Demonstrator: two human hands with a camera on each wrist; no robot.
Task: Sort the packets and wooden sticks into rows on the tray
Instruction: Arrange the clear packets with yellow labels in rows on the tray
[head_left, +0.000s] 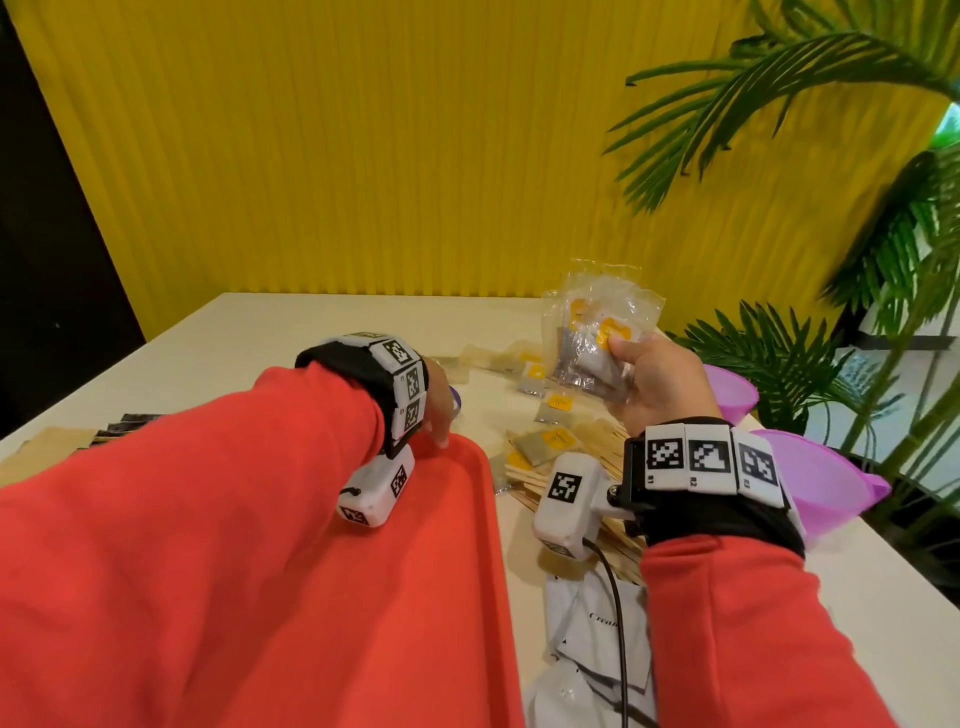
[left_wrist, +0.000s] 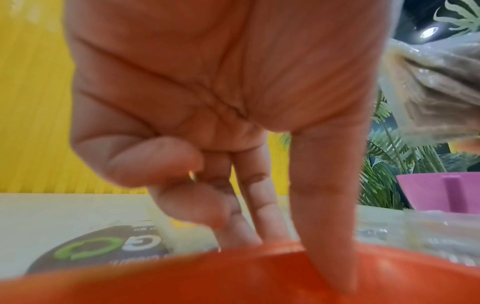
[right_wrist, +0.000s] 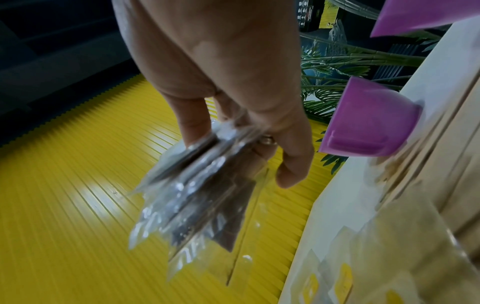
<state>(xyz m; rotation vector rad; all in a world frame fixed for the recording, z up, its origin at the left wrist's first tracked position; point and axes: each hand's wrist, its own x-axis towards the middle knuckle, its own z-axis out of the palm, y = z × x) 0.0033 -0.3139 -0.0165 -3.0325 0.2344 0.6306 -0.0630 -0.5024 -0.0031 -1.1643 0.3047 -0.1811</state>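
Note:
My right hand (head_left: 639, 374) is raised above the table and pinches a fanned bunch of clear packets (head_left: 597, 322) with yellow labels and dark contents. The right wrist view shows those packets (right_wrist: 202, 205) between thumb and fingers of that hand (right_wrist: 239, 156). At the far rim of the red tray (head_left: 457, 545), my left hand (head_left: 436, 415) holds the tray (left_wrist: 233, 277): thumb (left_wrist: 330, 205) inside the rim, fingers behind it. More packets (head_left: 553, 408) lie loose on the table. Wooden sticks (head_left: 605, 449) lie under my right wrist. My left arm hides most of the tray.
Two purple bowls (head_left: 732, 389) (head_left: 821, 478) stand near the table's right edge. White sachets (head_left: 597, 639) lie near the front, right of the tray. Dark strips (head_left: 124, 423) lie on brown paper at the left. A dark round disc (left_wrist: 103, 251) sits beyond the tray. Plants stand at the right.

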